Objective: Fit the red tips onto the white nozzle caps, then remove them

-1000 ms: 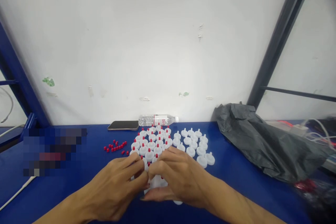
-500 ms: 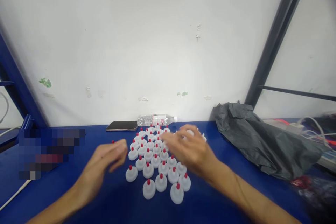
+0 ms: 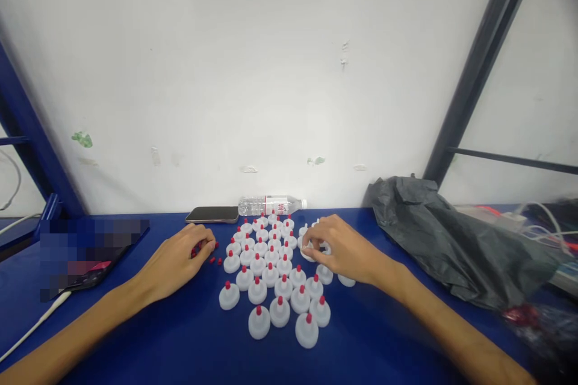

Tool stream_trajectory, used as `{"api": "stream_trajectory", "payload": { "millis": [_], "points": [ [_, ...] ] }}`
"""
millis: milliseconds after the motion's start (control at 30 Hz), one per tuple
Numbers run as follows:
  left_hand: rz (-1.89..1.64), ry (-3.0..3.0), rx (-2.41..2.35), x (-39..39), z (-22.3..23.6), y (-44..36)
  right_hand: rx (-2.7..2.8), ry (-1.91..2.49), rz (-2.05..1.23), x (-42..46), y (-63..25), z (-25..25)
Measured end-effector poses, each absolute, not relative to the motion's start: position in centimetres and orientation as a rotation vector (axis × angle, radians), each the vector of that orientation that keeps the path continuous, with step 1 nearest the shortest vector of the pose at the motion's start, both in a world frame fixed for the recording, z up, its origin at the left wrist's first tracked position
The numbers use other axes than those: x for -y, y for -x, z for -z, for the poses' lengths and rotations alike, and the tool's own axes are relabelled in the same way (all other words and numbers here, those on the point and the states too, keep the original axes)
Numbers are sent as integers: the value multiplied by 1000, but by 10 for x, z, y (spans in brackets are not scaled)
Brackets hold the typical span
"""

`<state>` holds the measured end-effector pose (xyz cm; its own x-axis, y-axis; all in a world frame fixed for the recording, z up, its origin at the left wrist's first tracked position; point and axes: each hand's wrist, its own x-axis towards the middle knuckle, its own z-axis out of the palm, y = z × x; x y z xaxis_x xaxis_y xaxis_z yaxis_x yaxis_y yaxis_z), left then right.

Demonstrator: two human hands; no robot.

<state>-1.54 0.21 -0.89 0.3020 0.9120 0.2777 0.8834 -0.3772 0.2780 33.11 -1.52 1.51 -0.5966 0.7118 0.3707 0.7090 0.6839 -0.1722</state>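
Observation:
My left hand point(image 3: 180, 255) is curled over a small heap of red tip caps point(image 3: 213, 260), with red showing between thumb and fingers. How many it grips is hidden. My right hand point(image 3: 341, 249) pinches a white nozzle cap point(image 3: 307, 255) at the right of the group; its fingers cover the nozzle. Between the hands stand many white nozzle caps with red tips point(image 3: 270, 275), upright on the blue table point(image 3: 180, 343). Around and beneath my right hand are white nozzle caps without visible red tips point(image 3: 347, 280), partly hidden.
A phone point(image 3: 212, 215) and a clear bottle point(image 3: 271, 205) lie along the wall. To the right is a dark plastic bag point(image 3: 451, 240), with cables beyond it. A dark, partly blurred device point(image 3: 130, 240) with a white cable point(image 3: 45, 316) lies at left.
My left hand has moved slightly up and settled over the red tip caps. My right hand has shifted a little to the right, its fingers coming down onto a white nozzle cap.

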Motion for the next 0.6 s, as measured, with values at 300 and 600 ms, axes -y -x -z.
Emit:
{"api": "stream_trajectory", "payload": {
  "millis": [300,600],
  "points": [
    [-548,-2535,-1682,-1,10,17,2548,1136,-85,21,-331,-19],
    [-382,-2542,-1675,4,8,11,2573,964,-197,27,-322,-13]
  ]
}}
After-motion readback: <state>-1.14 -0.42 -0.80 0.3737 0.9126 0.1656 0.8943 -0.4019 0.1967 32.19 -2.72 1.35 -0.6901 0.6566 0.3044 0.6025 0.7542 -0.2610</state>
